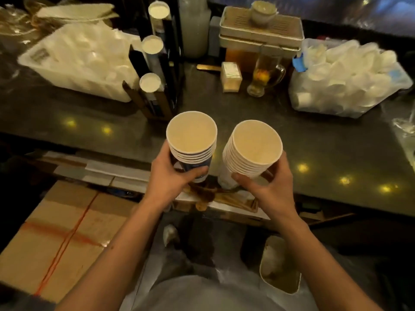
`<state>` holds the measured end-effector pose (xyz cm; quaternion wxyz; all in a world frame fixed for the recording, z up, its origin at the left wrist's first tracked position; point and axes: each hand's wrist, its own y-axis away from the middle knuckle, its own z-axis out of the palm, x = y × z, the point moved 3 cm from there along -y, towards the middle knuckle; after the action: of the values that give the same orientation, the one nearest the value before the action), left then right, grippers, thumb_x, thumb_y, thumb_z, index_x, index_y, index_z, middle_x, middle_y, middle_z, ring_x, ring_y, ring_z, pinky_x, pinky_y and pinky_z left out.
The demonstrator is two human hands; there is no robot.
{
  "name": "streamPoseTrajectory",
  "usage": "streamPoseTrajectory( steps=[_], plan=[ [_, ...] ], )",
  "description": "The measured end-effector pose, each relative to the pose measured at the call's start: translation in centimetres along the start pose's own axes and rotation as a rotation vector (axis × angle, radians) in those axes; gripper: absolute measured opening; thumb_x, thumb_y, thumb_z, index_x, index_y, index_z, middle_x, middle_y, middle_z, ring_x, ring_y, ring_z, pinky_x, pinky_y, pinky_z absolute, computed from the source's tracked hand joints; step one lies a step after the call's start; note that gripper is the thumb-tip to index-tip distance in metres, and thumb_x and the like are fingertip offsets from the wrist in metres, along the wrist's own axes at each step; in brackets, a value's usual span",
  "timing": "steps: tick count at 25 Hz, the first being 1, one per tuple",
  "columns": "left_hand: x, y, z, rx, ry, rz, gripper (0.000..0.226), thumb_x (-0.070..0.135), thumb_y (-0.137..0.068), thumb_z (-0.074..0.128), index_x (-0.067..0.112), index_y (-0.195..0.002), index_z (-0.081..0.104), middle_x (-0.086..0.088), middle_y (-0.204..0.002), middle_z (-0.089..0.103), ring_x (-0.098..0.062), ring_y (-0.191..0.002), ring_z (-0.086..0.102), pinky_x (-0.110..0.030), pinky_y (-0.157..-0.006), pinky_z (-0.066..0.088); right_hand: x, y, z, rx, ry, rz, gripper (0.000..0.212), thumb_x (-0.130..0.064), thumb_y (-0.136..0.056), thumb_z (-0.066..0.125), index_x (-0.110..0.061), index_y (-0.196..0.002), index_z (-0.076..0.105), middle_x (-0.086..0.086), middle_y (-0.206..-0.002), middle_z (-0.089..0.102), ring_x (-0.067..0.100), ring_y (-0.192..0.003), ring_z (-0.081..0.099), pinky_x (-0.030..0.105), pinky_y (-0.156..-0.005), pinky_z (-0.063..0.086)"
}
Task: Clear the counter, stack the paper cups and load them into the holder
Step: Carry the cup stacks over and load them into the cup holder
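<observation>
I hold two stacks of nested paper cups side by side above the near edge of the dark counter (314, 135). My left hand (167, 178) grips the left stack (192, 142), whose outer cup has a blue print. My right hand (269, 187) grips the right stack (253, 151), white and made of several more cups. Both stacks stand mouth up and a small gap separates them. The black cup holder (157, 81) stands on the counter behind the left stack, with three tubes, each showing a white cup top.
A white bin of plastic lids (78, 61) sits left of the holder; a clear bag of lids (345, 75) lies at right. A glass mug (265, 75), a small box (231, 78) and stacked trays (260, 30) stand behind. A cardboard box (62, 239) and a small white bin (278, 265) are below.
</observation>
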<state>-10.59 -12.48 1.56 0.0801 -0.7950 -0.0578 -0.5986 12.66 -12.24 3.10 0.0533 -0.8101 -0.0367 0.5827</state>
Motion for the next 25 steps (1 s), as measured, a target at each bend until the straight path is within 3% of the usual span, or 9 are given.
streamPoseTrajectory(
  steps=[3, 7, 12, 16, 19, 22, 25],
  plan=[
    [-0.6, -5.7, -1.6, -0.068, 0.026, -0.032, 0.087, 0.022, -0.061, 0.091, 0.039, -0.13, 0.042, 0.035, -0.116, 0.053, 0.015, -0.11, 0.05, -0.008, -0.093, 0.039, -1.2, -4.5, 2.8, 0.083, 0.016, 0.048, 0.093, -0.041, -0.059, 0.087, -0.043, -0.136, 0.035, -0.034, -0.125, 0.049, -0.011, -0.122, 0.047, 0.014, -0.095, 0.045],
    [-1.8, -11.4, -2.6, -0.092, 0.036, -0.012, 0.091, 0.019, -0.061, 0.091, 0.027, -0.138, 0.043, 0.027, -0.12, 0.053, -0.004, -0.125, 0.049, -0.025, -0.105, 0.041, -1.1, -9.5, 5.3, 0.137, 0.033, 0.074, 0.091, -0.032, -0.063, 0.09, -0.039, -0.136, 0.037, -0.033, -0.124, 0.05, -0.004, -0.125, 0.049, 0.018, -0.099, 0.048],
    [-2.9, -14.1, -2.1, -0.062, 0.036, -0.055, 0.087, 0.018, -0.062, 0.091, 0.039, -0.128, 0.039, 0.037, -0.112, 0.046, 0.004, -0.118, 0.043, -0.003, -0.089, 0.033, 0.8, -14.1, 6.2, 0.122, 0.06, 0.095, 0.092, -0.026, -0.063, 0.091, -0.034, -0.138, 0.037, -0.03, -0.124, 0.049, -0.01, -0.122, 0.047, 0.019, -0.099, 0.046],
    [-3.2, -14.3, -1.3, -0.045, 0.024, -0.053, 0.087, 0.018, -0.064, 0.09, 0.049, -0.124, 0.035, 0.036, -0.117, 0.047, 0.009, -0.119, 0.042, 0.002, -0.091, 0.032, 2.1, -16.8, 6.1, 0.05, 0.083, 0.084, 0.094, -0.024, -0.066, 0.091, -0.034, -0.14, 0.034, -0.032, -0.125, 0.047, -0.013, -0.12, 0.045, 0.013, -0.097, 0.043],
    [-3.5, -14.1, -1.1, -0.052, 0.001, -0.08, 0.089, 0.021, -0.064, 0.09, 0.051, -0.126, 0.034, 0.038, -0.118, 0.047, 0.01, -0.121, 0.041, -0.002, -0.094, 0.031, 3.1, -18.1, 6.1, 0.011, 0.106, 0.091, 0.095, -0.027, -0.066, 0.09, -0.035, -0.14, 0.032, -0.038, -0.121, 0.043, -0.018, -0.115, 0.045, 0.005, -0.093, 0.039],
    [-3.9, -13.9, -1.2, -0.011, -0.006, -0.123, 0.089, 0.018, -0.064, 0.09, 0.039, -0.132, 0.038, 0.028, -0.118, 0.051, 0.002, -0.122, 0.044, -0.014, -0.099, 0.035, 4.3, -18.3, 6.0, -0.031, 0.107, 0.125, 0.096, -0.028, -0.067, 0.089, -0.032, -0.143, 0.029, -0.037, -0.12, 0.041, -0.004, -0.121, 0.043, 0.011, -0.096, 0.035],
    [-4.2, -13.6, -1.4, 0.001, -0.008, -0.158, 0.089, 0.019, -0.063, 0.091, 0.039, -0.133, 0.04, 0.028, -0.118, 0.053, 0.0, -0.12, 0.047, -0.023, -0.101, 0.037, 4.9, -18.2, 5.6, -0.035, 0.105, 0.151, 0.097, -0.029, -0.068, 0.088, -0.034, -0.142, 0.026, -0.029, -0.125, 0.04, 0.002, -0.126, 0.038, 0.019, -0.101, 0.036]
  ],
)
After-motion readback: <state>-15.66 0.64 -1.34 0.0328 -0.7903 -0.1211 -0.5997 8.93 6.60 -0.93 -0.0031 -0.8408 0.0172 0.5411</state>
